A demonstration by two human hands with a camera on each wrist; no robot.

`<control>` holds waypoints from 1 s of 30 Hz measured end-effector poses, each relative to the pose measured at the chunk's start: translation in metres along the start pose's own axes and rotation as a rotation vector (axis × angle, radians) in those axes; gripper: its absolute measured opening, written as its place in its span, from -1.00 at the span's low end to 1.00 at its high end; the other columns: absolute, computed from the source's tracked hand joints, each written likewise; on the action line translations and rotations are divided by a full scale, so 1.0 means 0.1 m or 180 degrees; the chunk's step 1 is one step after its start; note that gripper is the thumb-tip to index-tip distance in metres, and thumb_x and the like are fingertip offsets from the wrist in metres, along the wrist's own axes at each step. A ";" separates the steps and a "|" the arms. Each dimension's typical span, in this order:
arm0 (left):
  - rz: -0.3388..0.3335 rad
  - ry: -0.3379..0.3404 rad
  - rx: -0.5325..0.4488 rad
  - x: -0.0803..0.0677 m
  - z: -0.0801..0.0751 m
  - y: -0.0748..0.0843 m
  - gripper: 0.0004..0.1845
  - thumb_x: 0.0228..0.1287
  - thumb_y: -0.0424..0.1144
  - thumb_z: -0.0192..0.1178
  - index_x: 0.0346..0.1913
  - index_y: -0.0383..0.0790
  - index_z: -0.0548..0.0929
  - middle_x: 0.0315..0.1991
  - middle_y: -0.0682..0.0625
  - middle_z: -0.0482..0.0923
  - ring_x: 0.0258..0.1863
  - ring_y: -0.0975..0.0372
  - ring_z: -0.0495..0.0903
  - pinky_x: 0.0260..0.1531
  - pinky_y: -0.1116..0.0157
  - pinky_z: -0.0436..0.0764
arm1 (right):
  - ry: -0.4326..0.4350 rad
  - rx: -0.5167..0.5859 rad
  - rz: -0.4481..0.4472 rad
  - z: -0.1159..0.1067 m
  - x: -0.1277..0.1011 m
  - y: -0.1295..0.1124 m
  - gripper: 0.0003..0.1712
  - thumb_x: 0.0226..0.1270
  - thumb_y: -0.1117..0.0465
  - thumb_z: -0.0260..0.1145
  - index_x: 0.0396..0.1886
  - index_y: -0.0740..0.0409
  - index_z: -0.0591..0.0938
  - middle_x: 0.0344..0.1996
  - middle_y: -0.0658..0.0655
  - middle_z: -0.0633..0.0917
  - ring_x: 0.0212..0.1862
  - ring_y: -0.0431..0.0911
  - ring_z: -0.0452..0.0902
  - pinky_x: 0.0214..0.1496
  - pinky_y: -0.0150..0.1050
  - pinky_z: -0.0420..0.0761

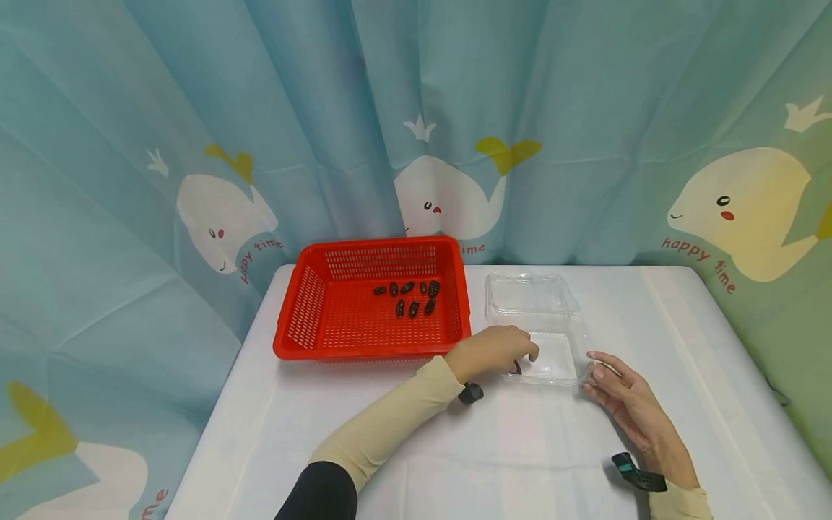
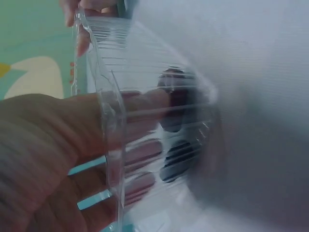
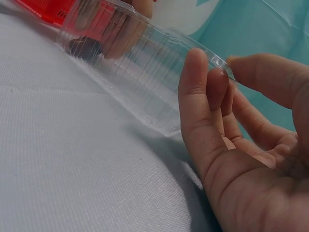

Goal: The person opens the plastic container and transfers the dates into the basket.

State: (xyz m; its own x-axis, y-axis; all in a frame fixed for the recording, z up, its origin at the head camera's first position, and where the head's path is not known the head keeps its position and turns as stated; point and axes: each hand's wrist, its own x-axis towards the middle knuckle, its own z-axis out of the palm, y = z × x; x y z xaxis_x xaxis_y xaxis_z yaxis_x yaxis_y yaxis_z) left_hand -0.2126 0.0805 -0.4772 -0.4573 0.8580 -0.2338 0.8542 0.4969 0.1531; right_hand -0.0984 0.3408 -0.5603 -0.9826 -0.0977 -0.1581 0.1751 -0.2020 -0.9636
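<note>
A clear plastic clamshell box (image 1: 554,361) lies with its lid folded back toward the curtain. My left hand (image 1: 490,352) reaches over the near left side of the box, fingers bent down inside. Through the box wall in the left wrist view, a dark brown date (image 2: 173,99) shows at those fingertips, with another dark date shape (image 2: 177,160) beside it. The right wrist view shows a date (image 3: 84,47) low in the box's far corner. At the box's right side, my right hand (image 1: 624,401) pinches the rim between thumb and fingers.
A red plastic basket (image 1: 312,310) stands left of the box, with several dates (image 1: 413,309) on its floor toward the right. A white cloth (image 1: 468,462) covers the table. Behind hangs a blue-green curtain (image 1: 585,144) with whale prints.
</note>
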 end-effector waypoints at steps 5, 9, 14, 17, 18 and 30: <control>-0.0091 -0.0050 0.0087 0.04 0.03 0.01 -0.87 0.32 -0.18 0.46 -0.11 0.01 0.77 -0.10 0.18 0.75 -0.14 0.37 0.61 -0.17 0.47 0.54 | -0.0013 0.0014 0.0003 -0.01 0.00 0.01 -0.63 0.64 0.33 0.12 0.24 -0.20 0.55 -0.20 -0.16 0.70 -0.15 -0.33 0.67 0.05 -0.40 0.73; -0.0149 -0.0057 0.0070 0.07 0.06 -0.01 -0.91 0.32 -0.15 0.46 -0.19 0.01 0.76 -0.16 0.20 0.75 -0.17 0.38 0.60 -0.19 0.47 0.53 | -0.0015 0.0005 0.0011 -0.01 0.01 0.02 -0.62 0.64 0.33 0.12 0.23 -0.21 0.54 -0.21 -0.17 0.70 -0.15 -0.34 0.67 0.05 -0.40 0.73; -0.0185 -0.0031 0.0048 0.11 0.09 -0.03 -0.89 0.31 -0.05 0.46 -0.23 0.05 0.75 -0.25 0.24 0.72 -0.25 0.40 0.57 -0.22 0.46 0.51 | -0.0017 0.0016 0.0004 -0.01 0.01 0.01 -0.62 0.64 0.34 0.12 0.24 -0.20 0.54 -0.21 -0.17 0.71 -0.15 -0.33 0.68 0.04 -0.40 0.73; -0.0187 0.0005 0.0065 0.13 0.11 -0.04 -0.87 0.35 0.00 0.42 -0.26 0.06 0.73 -0.29 0.26 0.70 -0.28 0.42 0.56 -0.23 0.46 0.49 | -0.0027 0.0033 0.0001 -0.01 0.00 0.01 -0.62 0.64 0.35 0.12 0.24 -0.19 0.54 -0.20 -0.16 0.71 -0.15 -0.32 0.68 0.04 -0.40 0.73; -0.0184 0.0019 0.0066 0.13 0.12 -0.04 -0.86 0.37 0.00 0.40 -0.26 0.06 0.72 -0.31 0.26 0.69 -0.29 0.41 0.56 -0.24 0.46 0.49 | -0.0029 0.0044 0.0004 -0.01 0.00 0.01 -0.62 0.64 0.35 0.11 0.24 -0.19 0.54 -0.20 -0.16 0.71 -0.14 -0.32 0.68 0.04 -0.40 0.73; 0.0095 0.0089 -0.0314 0.22 0.13 -0.02 -0.90 0.45 -0.08 0.30 -0.19 0.00 0.69 -0.32 0.20 0.61 -0.31 0.41 0.51 -0.29 0.51 0.45 | -0.0069 0.0150 -0.0034 -0.03 0.01 0.03 -0.60 0.65 0.36 0.10 0.24 -0.19 0.56 -0.18 -0.14 0.71 -0.14 -0.33 0.68 0.04 -0.40 0.73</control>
State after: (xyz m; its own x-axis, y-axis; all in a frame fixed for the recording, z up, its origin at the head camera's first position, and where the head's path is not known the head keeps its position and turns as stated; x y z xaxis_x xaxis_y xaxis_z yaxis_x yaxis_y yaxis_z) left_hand -0.2214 0.0962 -0.4950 -0.4397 0.8753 -0.2012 0.8397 0.4801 0.2538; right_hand -0.0990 0.3433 -0.5640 -0.9829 -0.1163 -0.1426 0.1678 -0.2487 -0.9539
